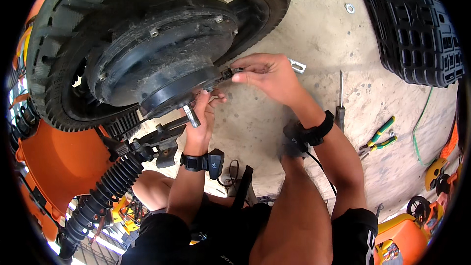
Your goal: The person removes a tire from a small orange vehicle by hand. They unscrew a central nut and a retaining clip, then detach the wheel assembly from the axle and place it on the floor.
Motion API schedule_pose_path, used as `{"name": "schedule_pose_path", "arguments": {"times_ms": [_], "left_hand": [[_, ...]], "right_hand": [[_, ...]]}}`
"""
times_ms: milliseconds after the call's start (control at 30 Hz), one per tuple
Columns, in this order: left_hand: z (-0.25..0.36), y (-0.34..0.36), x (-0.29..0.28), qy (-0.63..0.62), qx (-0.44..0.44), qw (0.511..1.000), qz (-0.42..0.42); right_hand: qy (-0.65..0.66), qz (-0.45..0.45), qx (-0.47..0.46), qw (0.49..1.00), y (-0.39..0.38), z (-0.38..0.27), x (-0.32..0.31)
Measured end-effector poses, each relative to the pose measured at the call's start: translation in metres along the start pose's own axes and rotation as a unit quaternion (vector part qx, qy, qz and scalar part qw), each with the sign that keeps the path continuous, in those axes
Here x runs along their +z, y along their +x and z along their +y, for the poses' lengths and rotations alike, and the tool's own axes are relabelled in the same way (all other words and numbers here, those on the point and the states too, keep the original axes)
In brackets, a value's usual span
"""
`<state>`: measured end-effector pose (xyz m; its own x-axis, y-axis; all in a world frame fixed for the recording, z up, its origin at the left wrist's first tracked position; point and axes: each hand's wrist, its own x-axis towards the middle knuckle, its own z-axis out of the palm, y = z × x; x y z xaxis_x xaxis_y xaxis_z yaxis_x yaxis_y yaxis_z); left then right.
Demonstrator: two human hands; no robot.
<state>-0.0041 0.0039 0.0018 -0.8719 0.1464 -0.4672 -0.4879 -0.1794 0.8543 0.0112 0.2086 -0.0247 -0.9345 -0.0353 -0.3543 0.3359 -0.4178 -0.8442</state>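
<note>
A black wheel with a hub motor [162, 54] fills the upper left, its threaded axle [192, 116] pointing down toward me. My right hand [265, 76] pinches a small dark part [226, 74] at the hub's right edge. My left hand [203, 110] is under the hub, just right of the axle, fingers curled near that edge; what they grip, if anything, is partly hidden. A black shock absorber [108, 184] with a bracket lies left of my left forearm.
An orange plastic shell [61, 164] is at the left. On the pale floor [324, 44] are a washer [350, 8], a slotted plate [300, 67], a screwdriver [340, 114] and pliers [380, 134]. A black grid mat [412, 29] is upper right; orange machines [402, 240] line the lower right.
</note>
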Motion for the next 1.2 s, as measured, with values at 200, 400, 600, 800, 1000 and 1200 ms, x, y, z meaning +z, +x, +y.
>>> {"name": "schedule_pose_path", "arguments": {"times_ms": [200, 400, 600, 800, 1000, 1200], "left_hand": [[0.005, -0.007, -0.001, 0.025, 0.006, 1.000, 0.017], [0.002, 0.000, -0.006, 0.083, 0.022, 0.996, -0.003], [-0.001, 0.006, -0.005, 0.037, 0.023, 0.999, -0.018], [0.000, 0.005, 0.000, 0.029, 0.012, 0.999, -0.022], [-0.004, 0.003, 0.002, 0.075, 0.028, 0.997, -0.007], [-0.004, 0.007, 0.000, 0.071, 0.043, 0.997, -0.013]], "right_hand": [[0.074, -0.013, 0.018, 0.997, -0.001, 0.004, -0.010], [-0.287, -0.028, -0.144, 0.947, 0.004, -0.018, -0.007], [-0.264, -0.049, -0.219, 0.938, 0.012, -0.003, -0.006], [-0.216, -0.036, -0.155, 0.963, 0.006, -0.001, 0.005], [-0.149, 0.015, -0.155, 0.977, 0.001, 0.011, 0.016], [-0.154, 0.015, -0.156, 0.976, -0.001, 0.011, 0.017]]}}
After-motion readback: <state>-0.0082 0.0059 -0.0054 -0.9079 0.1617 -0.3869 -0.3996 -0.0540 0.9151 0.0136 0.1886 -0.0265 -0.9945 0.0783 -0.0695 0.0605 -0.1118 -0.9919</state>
